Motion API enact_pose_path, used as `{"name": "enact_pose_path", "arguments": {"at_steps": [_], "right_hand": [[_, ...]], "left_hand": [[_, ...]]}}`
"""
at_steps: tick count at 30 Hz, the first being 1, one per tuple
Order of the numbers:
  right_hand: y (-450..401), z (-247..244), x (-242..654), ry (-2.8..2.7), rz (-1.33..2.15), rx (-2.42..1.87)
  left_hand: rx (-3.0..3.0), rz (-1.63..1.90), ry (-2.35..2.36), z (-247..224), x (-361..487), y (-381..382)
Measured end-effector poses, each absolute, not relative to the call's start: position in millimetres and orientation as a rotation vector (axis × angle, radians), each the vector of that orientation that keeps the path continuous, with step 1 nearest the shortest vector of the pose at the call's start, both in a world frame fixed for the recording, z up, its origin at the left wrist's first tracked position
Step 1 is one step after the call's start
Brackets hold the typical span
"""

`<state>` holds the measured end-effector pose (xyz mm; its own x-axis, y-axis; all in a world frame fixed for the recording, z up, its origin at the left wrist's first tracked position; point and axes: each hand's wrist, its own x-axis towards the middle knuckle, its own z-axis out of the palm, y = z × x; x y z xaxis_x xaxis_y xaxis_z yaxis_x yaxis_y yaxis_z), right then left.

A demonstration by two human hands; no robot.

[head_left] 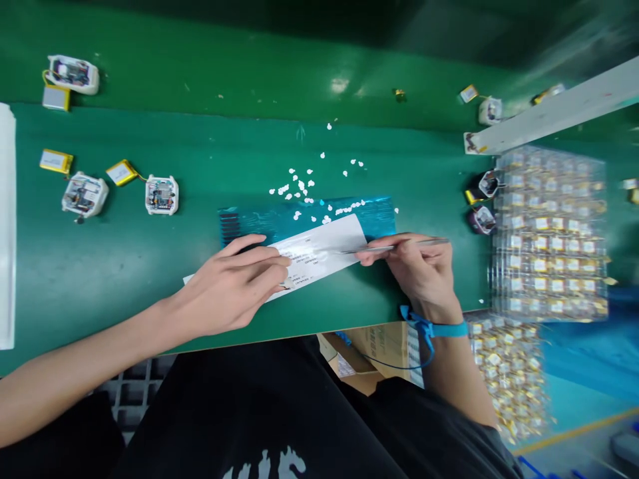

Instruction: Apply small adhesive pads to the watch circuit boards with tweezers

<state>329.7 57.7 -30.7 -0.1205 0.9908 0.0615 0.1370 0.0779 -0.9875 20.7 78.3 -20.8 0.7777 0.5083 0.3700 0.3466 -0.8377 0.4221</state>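
Note:
A white label sheet (344,238) with rows of small black print lies tilted over a blue plastic film (382,207). My left hand (234,286) rests on the sheet with its fingers bent and grips it; a small pale bit shows at the fingertips, too small to name. My right hand (422,269) is closed around metal tweezers (369,249), whose tips point left at the sheet's surface. Small white round stickers with tabs (302,186) are scattered on the film and the green mat beyond it.
White device housings with circuit boards (162,195) and silver-yellow battery packs (56,161) lie at left. Stacked clear trays (549,233) of small parts stand at right, below a long white bar (559,110). A blue wrist strap (449,329) circles my right wrist.

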Motion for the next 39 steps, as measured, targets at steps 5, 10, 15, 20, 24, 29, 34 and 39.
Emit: {"name": "enact_pose_path", "arguments": {"at_steps": [5, 10, 15, 20, 24, 29, 34, 39], "right_hand": [[65.1, -12.4, 293.0, -1.323, 0.970, -1.148], [76.3, 10.8, 244.6, -1.361, 1.052, -1.024], [80.1, 7.9, 223.1, -1.444, 1.165, -1.019], [78.8, -2.2, 219.8, -1.373, 1.237, -1.017], [78.5, -2.9, 219.5, -1.360, 1.239, -1.026], [77.4, -3.4, 220.5, -1.456, 1.195, -1.068], [76.5, -2.6, 218.8, -1.403, 1.218, -1.036], [76.0, -2.2, 218.3, -1.368, 1.237, -1.013]], "left_hand": [[2.298, 0.918, 0.799, -12.6, 15.5, 75.6], [1.619, 0.838, 1.017, 5.2, 14.0, 77.5], [1.294, 0.787, 0.900, 6.0, 15.4, 76.8], [1.279, 0.816, 0.906, 5.0, 15.2, 74.2], [1.282, 0.812, 0.915, 6.4, 15.8, 73.9], [1.290, 0.816, 0.901, 6.6, 15.8, 73.5], [1.294, 0.824, 0.897, 5.8, 15.4, 72.7], [1.281, 0.840, 0.906, 4.3, 16.8, 71.6]]}}
